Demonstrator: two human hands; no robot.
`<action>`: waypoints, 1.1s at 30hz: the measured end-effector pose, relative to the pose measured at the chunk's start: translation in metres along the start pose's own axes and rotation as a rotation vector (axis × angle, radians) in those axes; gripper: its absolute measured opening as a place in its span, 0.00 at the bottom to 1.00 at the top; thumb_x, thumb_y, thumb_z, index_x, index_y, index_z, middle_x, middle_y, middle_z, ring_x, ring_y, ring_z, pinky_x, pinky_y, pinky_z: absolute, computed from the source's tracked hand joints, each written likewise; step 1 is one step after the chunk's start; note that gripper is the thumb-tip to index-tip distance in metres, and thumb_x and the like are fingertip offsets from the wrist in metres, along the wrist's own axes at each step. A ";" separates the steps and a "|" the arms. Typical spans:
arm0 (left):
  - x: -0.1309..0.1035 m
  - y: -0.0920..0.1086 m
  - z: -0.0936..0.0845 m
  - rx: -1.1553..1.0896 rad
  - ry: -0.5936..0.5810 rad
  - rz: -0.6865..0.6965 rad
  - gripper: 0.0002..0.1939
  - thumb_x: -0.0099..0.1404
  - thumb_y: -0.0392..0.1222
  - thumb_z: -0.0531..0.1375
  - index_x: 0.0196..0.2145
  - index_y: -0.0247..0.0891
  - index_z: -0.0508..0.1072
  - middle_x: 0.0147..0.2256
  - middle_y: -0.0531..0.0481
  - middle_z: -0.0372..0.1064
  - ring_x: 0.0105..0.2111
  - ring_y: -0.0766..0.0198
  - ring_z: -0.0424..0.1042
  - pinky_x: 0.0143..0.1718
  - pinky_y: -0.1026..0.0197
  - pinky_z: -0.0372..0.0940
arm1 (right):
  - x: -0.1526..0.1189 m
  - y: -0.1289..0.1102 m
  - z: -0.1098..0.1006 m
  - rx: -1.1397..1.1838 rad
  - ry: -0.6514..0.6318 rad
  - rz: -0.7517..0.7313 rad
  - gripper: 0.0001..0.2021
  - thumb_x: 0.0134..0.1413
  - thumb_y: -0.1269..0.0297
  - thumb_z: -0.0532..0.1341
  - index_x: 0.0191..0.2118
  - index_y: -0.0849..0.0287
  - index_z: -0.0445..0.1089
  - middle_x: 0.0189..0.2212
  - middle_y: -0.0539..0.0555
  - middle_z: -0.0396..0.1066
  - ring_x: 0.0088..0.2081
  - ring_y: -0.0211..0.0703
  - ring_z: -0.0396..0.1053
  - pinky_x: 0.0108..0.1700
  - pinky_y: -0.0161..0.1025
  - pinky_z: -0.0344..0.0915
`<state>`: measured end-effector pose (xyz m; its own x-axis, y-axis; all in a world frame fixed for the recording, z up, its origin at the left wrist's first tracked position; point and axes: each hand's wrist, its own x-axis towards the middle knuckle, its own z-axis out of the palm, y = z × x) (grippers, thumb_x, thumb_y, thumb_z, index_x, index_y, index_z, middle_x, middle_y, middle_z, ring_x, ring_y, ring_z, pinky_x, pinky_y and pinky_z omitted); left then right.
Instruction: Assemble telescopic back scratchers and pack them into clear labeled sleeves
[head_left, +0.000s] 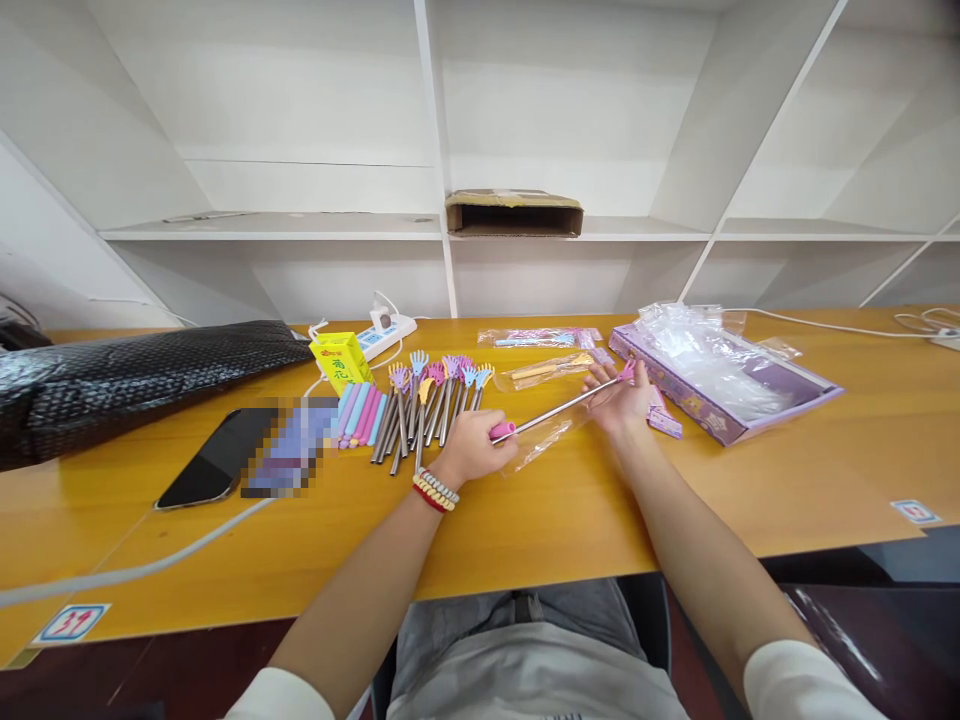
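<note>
A metal rod with a pink hand-shaped tip slants between my two hands. My left hand is closed around a pink handle at the rod's lower left end. At the upper right end, my right hand holds the pink tip between its fingers. A clear plastic sleeve lies under the rod. Left of my left hand is a pile of metal rods with purple, blue, pink and yellow hand-shaped tips. Pink and blue handles lie side by side left of the pile.
A purple box with clear bags is at the right. Wrapped items lie behind my hands. A yellow carton, power strip, phone and black wrapped bundle are at the left. A cardboard box sits on the shelf.
</note>
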<state>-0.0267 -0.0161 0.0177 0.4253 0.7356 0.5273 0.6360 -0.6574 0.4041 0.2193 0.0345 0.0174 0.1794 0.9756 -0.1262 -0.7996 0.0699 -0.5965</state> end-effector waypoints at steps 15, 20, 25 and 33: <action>-0.005 0.001 -0.008 -0.005 -0.140 0.091 0.16 0.58 0.42 0.52 0.19 0.38 0.48 0.18 0.56 0.48 0.19 0.69 0.48 0.24 0.63 0.46 | 0.007 0.000 -0.007 -0.280 0.080 -0.302 0.09 0.48 0.61 0.57 0.36 0.56 0.60 0.18 0.45 0.65 0.17 0.35 0.62 0.20 0.32 0.61; -0.006 0.011 0.002 0.079 -0.086 0.032 0.15 0.61 0.45 0.51 0.20 0.38 0.54 0.19 0.54 0.55 0.20 0.69 0.53 0.24 0.63 0.46 | -0.013 0.038 0.011 -0.493 -0.180 -0.098 0.17 0.44 0.55 0.63 0.37 0.59 0.64 0.20 0.48 0.68 0.15 0.34 0.62 0.14 0.30 0.55; -0.003 0.012 0.005 0.158 -0.071 -0.043 0.15 0.63 0.47 0.50 0.21 0.38 0.59 0.20 0.52 0.60 0.21 0.67 0.58 0.25 0.62 0.48 | -0.032 0.062 0.023 -0.554 -0.417 0.114 0.19 0.46 0.47 0.61 0.28 0.61 0.64 0.17 0.52 0.67 0.15 0.37 0.63 0.12 0.29 0.51; 0.003 0.010 0.005 0.235 -0.055 -0.162 0.20 0.63 0.55 0.49 0.22 0.38 0.63 0.21 0.51 0.63 0.23 0.65 0.62 0.27 0.62 0.49 | -0.036 0.047 0.023 -0.586 -0.528 0.155 0.16 0.42 0.57 0.66 0.33 0.61 0.64 0.23 0.54 0.71 0.17 0.37 0.66 0.15 0.28 0.53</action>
<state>-0.0156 -0.0202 0.0194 0.3363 0.8396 0.4266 0.8273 -0.4798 0.2922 0.1621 0.0077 0.0119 -0.3206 0.9452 0.0621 -0.3360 -0.0522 -0.9404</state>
